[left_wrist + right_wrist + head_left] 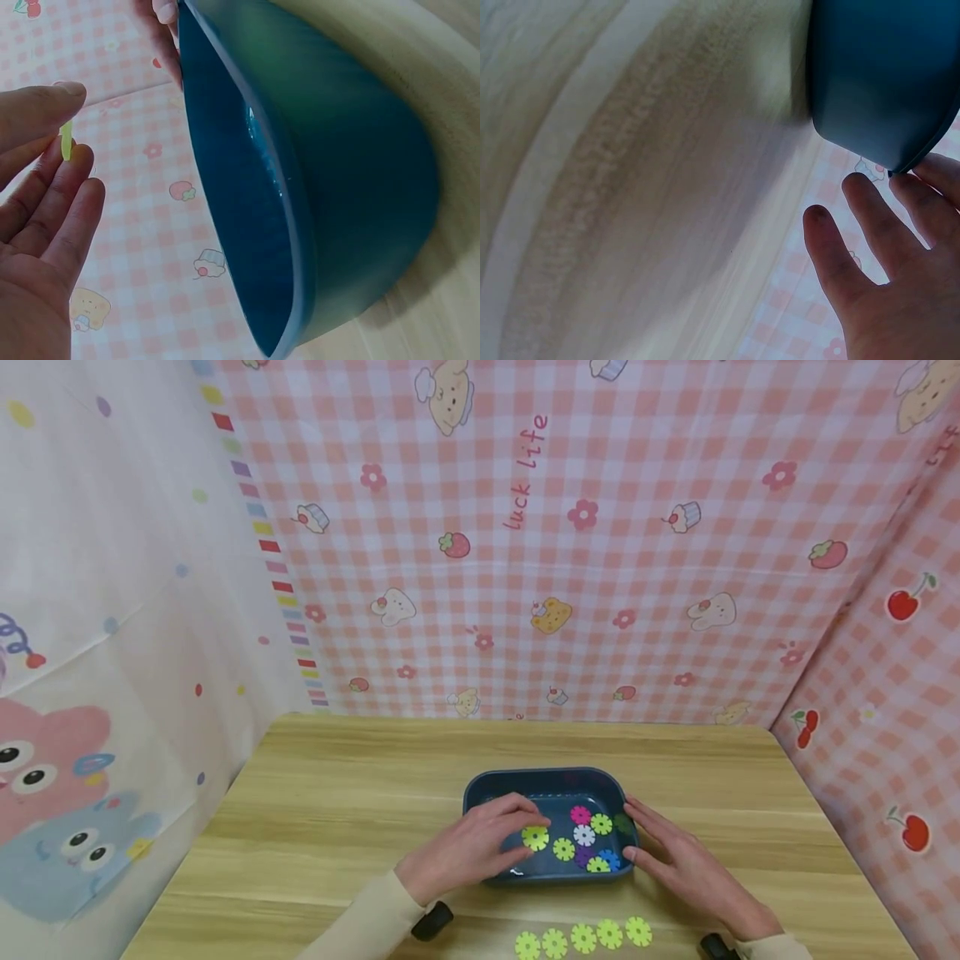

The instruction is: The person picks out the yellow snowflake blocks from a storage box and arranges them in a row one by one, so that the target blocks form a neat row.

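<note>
My left hand (480, 842) is over the left part of a dark blue plastic basin (540, 774). Between its thumb and fingers it pinches a yellow-green snowflake disc (536, 837), seen edge-on in the left wrist view as a thin strip (67, 141). Inside the basin lie several loose discs: a pink one (580, 815), a white one (584, 835), a purple one (583, 857), a blue one (610, 860) and some yellow-green ones (563, 849). With extended, spread fingers, my right hand (693, 864) rests against the basin's right rim; its fingertips (861, 182) show by the basin in the right wrist view.
Several yellow-green discs (583, 937) lie in a row on the wooden table (360, 810), in front of the basin. Behind the table hangs a pink checked cloth (517, 568), with more cloth at both sides.
</note>
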A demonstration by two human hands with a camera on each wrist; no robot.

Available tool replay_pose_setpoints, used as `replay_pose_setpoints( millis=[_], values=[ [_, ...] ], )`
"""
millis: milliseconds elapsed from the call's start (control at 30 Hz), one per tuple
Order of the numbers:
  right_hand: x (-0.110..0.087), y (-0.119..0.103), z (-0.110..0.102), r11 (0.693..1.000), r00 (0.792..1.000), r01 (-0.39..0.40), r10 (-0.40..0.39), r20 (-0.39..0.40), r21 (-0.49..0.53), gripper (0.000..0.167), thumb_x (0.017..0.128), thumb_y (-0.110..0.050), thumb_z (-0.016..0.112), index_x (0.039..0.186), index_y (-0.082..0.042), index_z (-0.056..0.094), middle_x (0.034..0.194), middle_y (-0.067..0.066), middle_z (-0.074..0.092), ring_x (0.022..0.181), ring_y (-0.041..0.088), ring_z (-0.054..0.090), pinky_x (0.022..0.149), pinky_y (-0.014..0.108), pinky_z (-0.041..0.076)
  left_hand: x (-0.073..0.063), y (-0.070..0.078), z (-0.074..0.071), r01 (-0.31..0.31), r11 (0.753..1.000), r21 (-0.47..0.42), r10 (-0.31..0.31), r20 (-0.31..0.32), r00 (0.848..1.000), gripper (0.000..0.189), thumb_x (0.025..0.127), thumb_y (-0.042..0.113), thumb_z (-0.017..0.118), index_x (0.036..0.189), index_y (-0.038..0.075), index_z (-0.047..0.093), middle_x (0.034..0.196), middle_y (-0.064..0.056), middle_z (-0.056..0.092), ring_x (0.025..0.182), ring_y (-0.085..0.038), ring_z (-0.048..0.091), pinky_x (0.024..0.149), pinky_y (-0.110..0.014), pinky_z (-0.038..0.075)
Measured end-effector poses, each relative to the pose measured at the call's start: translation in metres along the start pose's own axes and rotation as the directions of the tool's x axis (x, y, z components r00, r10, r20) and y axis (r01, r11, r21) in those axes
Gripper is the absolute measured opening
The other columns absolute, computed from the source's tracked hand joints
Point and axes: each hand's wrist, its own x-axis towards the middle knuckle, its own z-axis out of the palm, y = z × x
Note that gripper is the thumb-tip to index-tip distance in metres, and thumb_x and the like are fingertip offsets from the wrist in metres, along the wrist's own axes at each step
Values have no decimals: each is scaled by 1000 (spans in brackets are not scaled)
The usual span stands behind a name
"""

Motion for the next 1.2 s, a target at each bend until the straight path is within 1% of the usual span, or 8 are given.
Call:
replay_pose_setpoints(
  millis=[200, 400, 500, 633, 733, 867, 1033, 1200],
  values=[
    [1, -1, -2, 1000, 1000, -6, 6, 6, 2, 65, 104, -37, 64, 157, -5, 45, 163, 17, 38, 145, 45, 40, 109, 65, 40, -8, 2, 1, 18, 1000, -14, -18, 3, 1000, 36, 98, 23, 75, 133, 15, 69, 126, 4, 62, 109, -6, 59, 95, -17, 51],
    [0, -2, -2, 1000, 1000, -16, 16, 10, 16, 65, 104, -38, 64, 157, -6, 44, 164, 18, 37, 146, 45, 39, 110, 66, 38, -17, 2, 3, 8, 1000, -3, -9, -9, 1000, 34, 97, 23, 76, 130, 15, 71, 124, 3, 64, 111, -6, 60, 94, -18, 51],
    [0, -1, -2, 1000, 1000, -12, 11, 10, 15, 65, 104, -37, 64, 157, -6, 44, 164, 19, 36, 146, 46, 39, 110, 67, 38, -22, 2, 4, 12, 1000, -17, -12, -10, 1000, 33, 98, 24, 75, 129, 15, 72, 124, 4, 64, 110, -6, 59, 93, -16, 51],
    [0, 0, -2, 1000, 1000, 1, -1, 4, 9, 64, 104, -36, 64, 156, -4, 45, 163, 20, 37, 145, 47, 39, 109, 68, 38, -30, 2, 4, 30, 999, -41, -31, -5, 1000, 33, 97, 24, 75, 129, 16, 72, 124, 5, 64, 111, -6, 59, 95, -17, 51],
    [0, 0, -1, 1000, 1000, 1, -1, 1, 2, 64, 104, -36, 64, 157, -5, 45, 163, 19, 37, 145, 46, 40, 109, 67, 38, -36, 2, 5, 31, 998, -47, -31, -1, 1000, 34, 96, 22, 77, 128, 14, 72, 123, 4, 64, 112, -7, 59, 96, -20, 51],
    [-1, -1, -1, 1000, 1000, 4, -4, -5, 1, 64, 104, -35, 64, 157, -5, 45, 163, 19, 38, 145, 47, 40, 109, 67, 38, -43, 2, 7, 33, 999, -33, -33, 3, 999, 35, 94, 20, 79, 127, 12, 73, 123, 3, 65, 113, -9, 60, 97, -22, 52],
    [0, -1, 0, 1000, 1000, 4, -4, -3, 2, 64, 104, -35, 64, 156, -4, 45, 163, 20, 38, 144, 47, 39, 109, 68, 38, -50, 3, 9, 25, 1000, 8, -25, 2, 1000, 35, 93, 21, 80, 126, 13, 73, 123, 3, 66, 113, -9, 61, 96, -23, 52],
    [0, 0, -1, 1000, 1000, -2, 2, 6, 8, 64, 104, -35, 65, 157, -5, 44, 163, 19, 37, 145, 46, 39, 110, 67, 38, -57, 4, 11, 19, 1000, 7, -19, 1, 1000, 34, 93, 21, 80, 125, 13, 73, 122, 4, 66, 111, -8, 62, 96, -23, 53]
  ],
)
